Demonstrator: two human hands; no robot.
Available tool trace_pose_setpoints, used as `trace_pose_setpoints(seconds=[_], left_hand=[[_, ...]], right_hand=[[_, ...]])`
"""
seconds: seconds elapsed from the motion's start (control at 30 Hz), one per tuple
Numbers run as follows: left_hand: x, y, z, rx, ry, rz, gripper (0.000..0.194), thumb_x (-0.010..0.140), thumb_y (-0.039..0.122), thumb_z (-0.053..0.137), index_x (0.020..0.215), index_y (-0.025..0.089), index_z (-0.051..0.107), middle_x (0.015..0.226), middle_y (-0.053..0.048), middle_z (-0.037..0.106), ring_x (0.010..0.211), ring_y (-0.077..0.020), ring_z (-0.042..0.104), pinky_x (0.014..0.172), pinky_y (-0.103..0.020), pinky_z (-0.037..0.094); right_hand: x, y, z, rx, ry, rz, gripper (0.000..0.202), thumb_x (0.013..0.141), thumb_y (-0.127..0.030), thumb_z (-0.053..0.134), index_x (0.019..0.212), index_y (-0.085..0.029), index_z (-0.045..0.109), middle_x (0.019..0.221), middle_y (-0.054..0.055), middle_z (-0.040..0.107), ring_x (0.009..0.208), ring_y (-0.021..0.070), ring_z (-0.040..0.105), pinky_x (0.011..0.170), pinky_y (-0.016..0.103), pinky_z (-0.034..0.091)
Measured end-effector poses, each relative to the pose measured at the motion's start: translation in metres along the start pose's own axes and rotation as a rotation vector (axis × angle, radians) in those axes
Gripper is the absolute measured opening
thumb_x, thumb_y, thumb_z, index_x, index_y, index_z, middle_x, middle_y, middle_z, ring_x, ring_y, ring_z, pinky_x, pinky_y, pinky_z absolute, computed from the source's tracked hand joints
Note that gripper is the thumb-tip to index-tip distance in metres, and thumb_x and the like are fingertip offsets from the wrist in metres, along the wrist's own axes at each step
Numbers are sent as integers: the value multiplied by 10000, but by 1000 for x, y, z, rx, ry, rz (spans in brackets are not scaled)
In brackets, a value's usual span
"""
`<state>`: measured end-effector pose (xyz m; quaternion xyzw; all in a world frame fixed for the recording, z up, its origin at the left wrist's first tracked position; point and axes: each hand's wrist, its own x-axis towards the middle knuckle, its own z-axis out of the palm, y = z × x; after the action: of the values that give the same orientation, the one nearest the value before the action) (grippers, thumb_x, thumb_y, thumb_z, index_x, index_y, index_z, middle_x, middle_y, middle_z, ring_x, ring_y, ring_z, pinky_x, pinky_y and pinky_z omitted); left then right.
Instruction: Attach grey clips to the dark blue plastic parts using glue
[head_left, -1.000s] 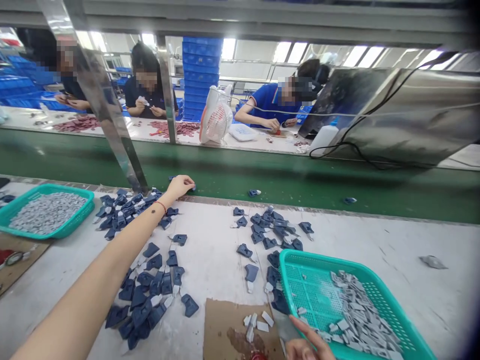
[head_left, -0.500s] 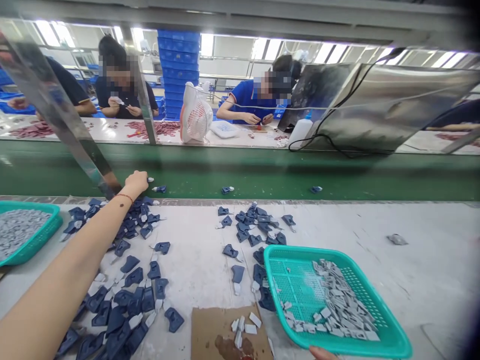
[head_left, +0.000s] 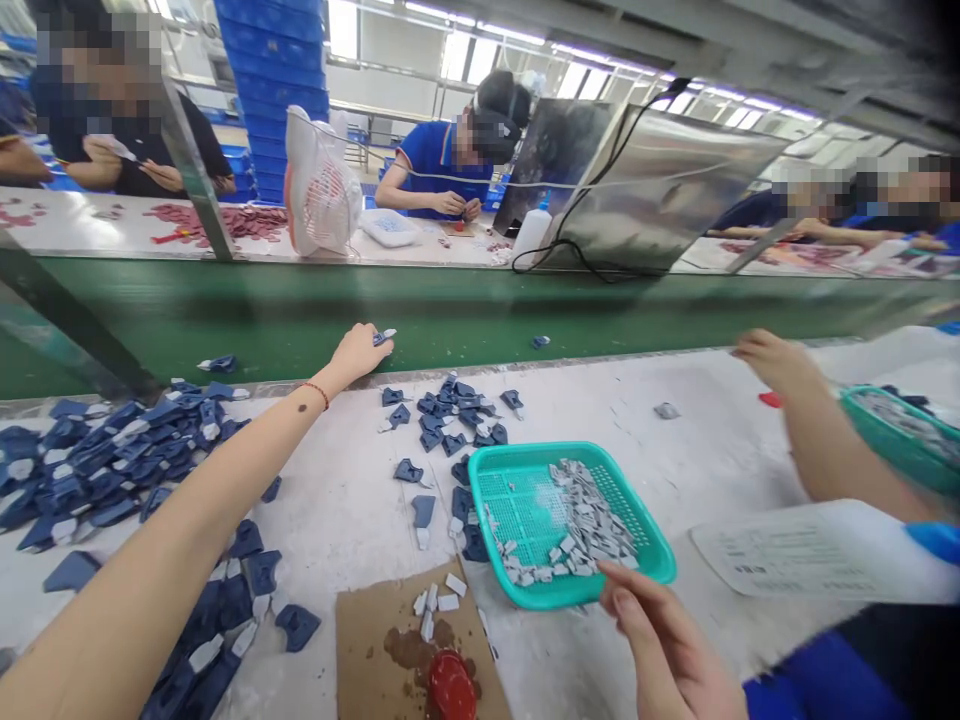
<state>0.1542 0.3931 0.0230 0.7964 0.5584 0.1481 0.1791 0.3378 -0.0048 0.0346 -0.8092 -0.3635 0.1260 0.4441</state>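
Note:
My left hand (head_left: 361, 355) reaches over the green conveyor belt (head_left: 465, 325), its fingers closed on a small navy piece with a light tip (head_left: 384, 337). Near the front edge of the teal basket (head_left: 667, 560), which bears small grey parts (head_left: 592, 515), is my right hand (head_left: 660, 635); its fingers are partly curled and I see nothing held. More navy pieces (head_left: 97, 465) are heaped at the left, with a smaller group (head_left: 457, 410) behind the basket. Light grey parts (head_left: 448, 602) and a red oval object (head_left: 452, 685) rest on brown cardboard (head_left: 367, 640).
At the right, a neighbour's arm (head_left: 817, 430) extends over the table beside another teal basket (head_left: 862, 420) and a white bottle (head_left: 810, 545). A metal post (head_left: 67, 320) stands at the left. People work across the belt, near a white bag (head_left: 322, 190).
The view has swung right. My left hand has moved right along the belt and now grips a navy piece. More of my right hand shows, and a neighbour's arm has come into view.

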Motion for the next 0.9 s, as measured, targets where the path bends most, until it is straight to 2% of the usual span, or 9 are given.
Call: trace_pose_setpoints(seconds=[0.07, 0.17, 0.27, 0.33, 0.53, 0.7, 0.8, 0.9], left_hand=[[-3, 4, 6, -6, -22, 23, 315, 931, 324, 605, 1194, 150, 605, 1212, -103, 628, 1042, -240, 635, 880, -454, 542], [-8, 1, 5, -16, -35, 18, 298, 934, 318, 600, 1184, 155, 611, 1204, -100, 633, 1037, -235, 636, 880, -450, 542], [-17, -5, -4, -37, -47, 1, 283, 941, 332, 588, 1156, 150, 618, 1143, -88, 654, 973, -217, 653, 839, -423, 556], [-28, -7, -9, -57, -77, 13, 271, 937, 344, 594, 1110, 139, 632, 1078, -73, 672, 922, -206, 662, 810, -404, 560], [-68, -6, -10, -123, -183, 75, 215, 901, 349, 636, 923, 135, 659, 920, -38, 692, 846, -184, 658, 795, -378, 535], [-94, -3, -14, -194, -185, 76, 219, 834, 388, 620, 763, 182, 640, 705, -7, 684, 697, -211, 646, 644, -293, 460], [-110, 1, -24, -206, -127, 99, 233, 819, 409, 570, 735, 195, 610, 784, -45, 690, 763, -248, 620, 650, -300, 412], [-131, 10, -40, -225, -99, 124, 249, 834, 427, 522, 761, 199, 590, 833, -54, 668, 771, -241, 583, 674, -305, 392]], right_hand=[[22, 3, -11, -218, -99, -132, 279, 895, -467, 554, 1003, -245, 684, 1044, 87, 691, 949, 285, 615, 609, 332, 493], [58, 6, -20, -424, -313, -361, 268, 932, -365, 457, 988, -234, 683, 1032, 101, 710, 1008, 299, 626, 772, 420, 534], [86, 2, -18, -586, -603, -426, 285, 922, -260, 424, 1026, -228, 687, 1069, 103, 713, 1031, 289, 631, 865, 460, 525], [98, -2, -14, -622, -706, -435, 269, 879, -198, 462, 999, -231, 701, 1057, 89, 718, 1029, 284, 635, 868, 446, 527], [112, -10, -4, -661, -838, -457, 256, 811, -111, 470, 836, -215, 702, 917, 86, 719, 885, 258, 660, 757, 369, 534], [115, -14, 0, -649, -882, -466, 230, 791, -110, 489, 790, -206, 698, 858, 76, 722, 798, 227, 664, 728, 334, 531], [117, -17, 3, -623, -892, -475, 243, 806, -120, 477, 792, -210, 702, 879, 69, 723, 831, 221, 670, 743, 321, 535], [117, -18, 4, -601, -876, -469, 254, 836, -146, 463, 857, -220, 705, 946, 54, 730, 868, 204, 676, 739, 290, 538]])
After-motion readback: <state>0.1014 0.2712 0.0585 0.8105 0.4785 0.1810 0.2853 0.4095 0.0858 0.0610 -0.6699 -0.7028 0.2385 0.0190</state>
